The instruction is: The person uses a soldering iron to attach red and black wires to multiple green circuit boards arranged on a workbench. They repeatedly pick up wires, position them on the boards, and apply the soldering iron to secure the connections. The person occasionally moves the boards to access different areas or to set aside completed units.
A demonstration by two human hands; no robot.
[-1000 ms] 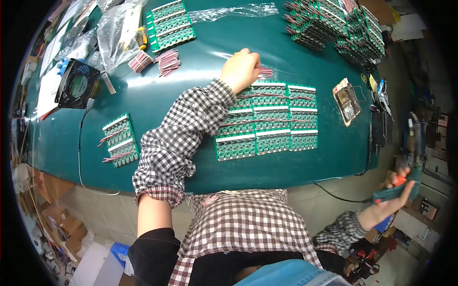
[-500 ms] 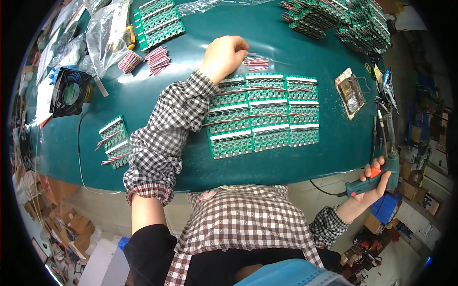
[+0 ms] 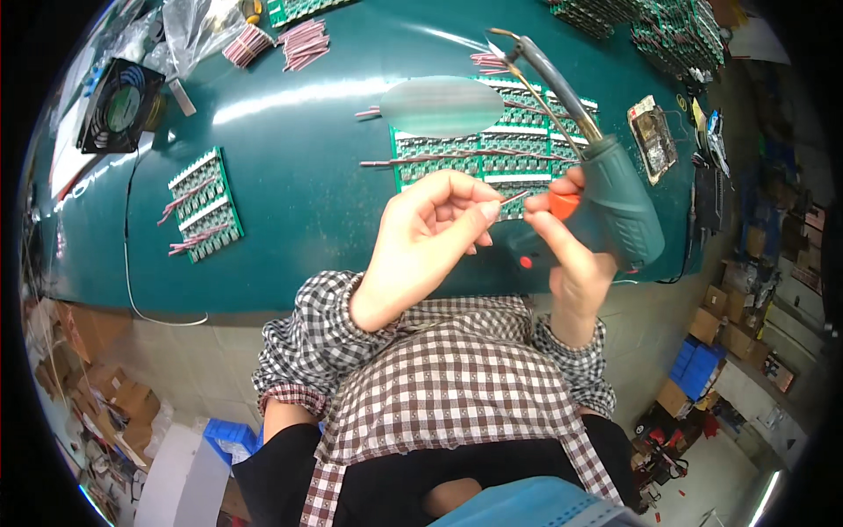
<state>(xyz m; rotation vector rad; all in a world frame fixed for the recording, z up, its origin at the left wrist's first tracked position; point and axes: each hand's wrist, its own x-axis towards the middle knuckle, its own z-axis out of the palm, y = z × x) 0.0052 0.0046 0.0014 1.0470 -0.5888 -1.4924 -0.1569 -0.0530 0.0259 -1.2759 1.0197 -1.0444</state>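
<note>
My left hand [image 3: 430,237] is closed in a pinch on a short thin wire [image 3: 514,198], over the near edge of a block of green circuit boards [image 3: 518,142]. My right hand [image 3: 580,268] grips a green soldering gun [image 3: 622,198] with an orange trigger; its metal tip points to the far left, over the boards. The right thumb and a fingertip come close to the wire's free end; whether they touch it I cannot tell. Red and dark wires [image 3: 413,162] lie across the boards. A smeared oval patch hides the boards' far left part.
Loose wires [image 3: 488,61] lie beyond the boards, wire bundles [image 3: 304,44] farther left. A black fan [image 3: 121,105] and a smaller wired board [image 3: 206,206] are at left. At right stand a worn solder tray [image 3: 654,145] and stacked boards [image 3: 676,39].
My left hand has come back from the loose wires toward me, now with a wire. The right hand has brought the soldering gun in from the far right. The view has shifted.
</note>
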